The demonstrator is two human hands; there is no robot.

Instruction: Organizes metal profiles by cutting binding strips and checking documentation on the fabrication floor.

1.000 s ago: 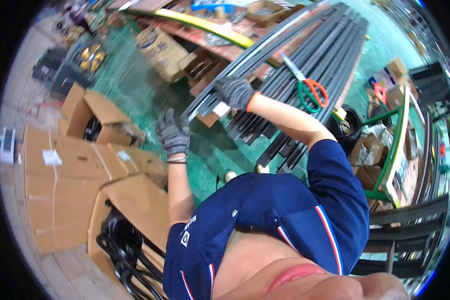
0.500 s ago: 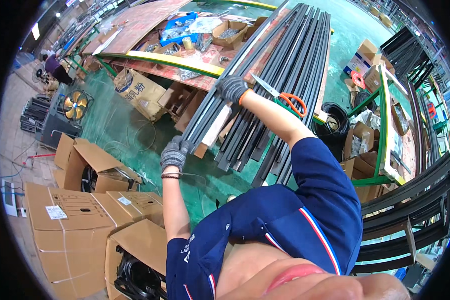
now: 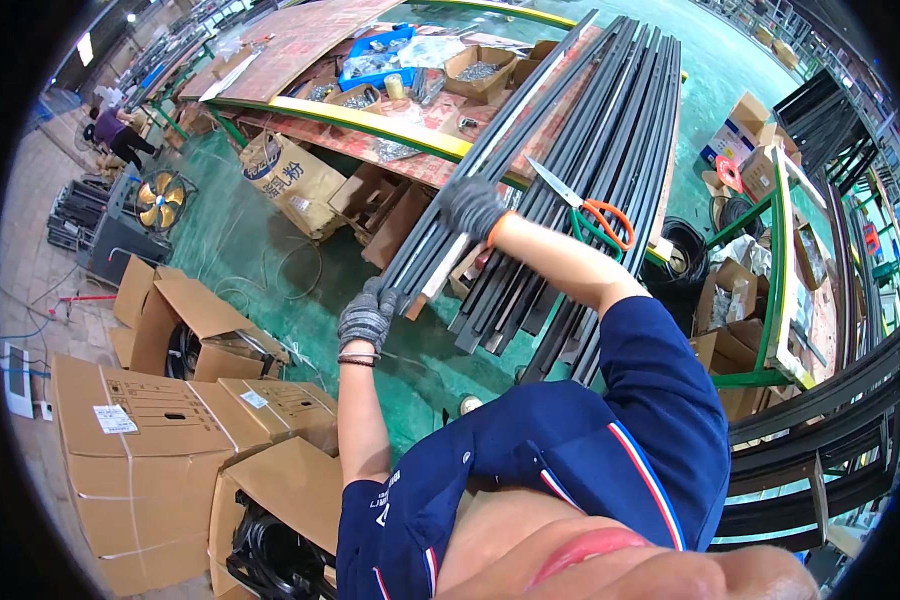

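Note:
Long black strips [image 3: 610, 130] lie side by side on the workbench, their near ends jutting past its edge. My left hand [image 3: 367, 315], in a grey knitted glove, is closed round the near end of the leftmost strips. Farther up those same strips is my gloved right hand [image 3: 473, 210]; motion blur smears its fingers, so its grip is unclear. A pair of scissors [image 3: 576, 200] with one orange and one green handle rests on the strips to the right of that hand, blades pointing away from me.
On the bench stand a blue tray [image 3: 375, 62] and a cardboard box of small metal parts [image 3: 478, 72]. A paper sack [image 3: 288, 185] leans below. Open cartons [image 3: 195, 325] fill the lower left, near a fan [image 3: 160, 200]. At right is a green-framed rack [image 3: 773, 290].
My right hand has slid slightly nearer along the strips and is now blurred. My left hand stays at their near end. The whole view has shifted a little.

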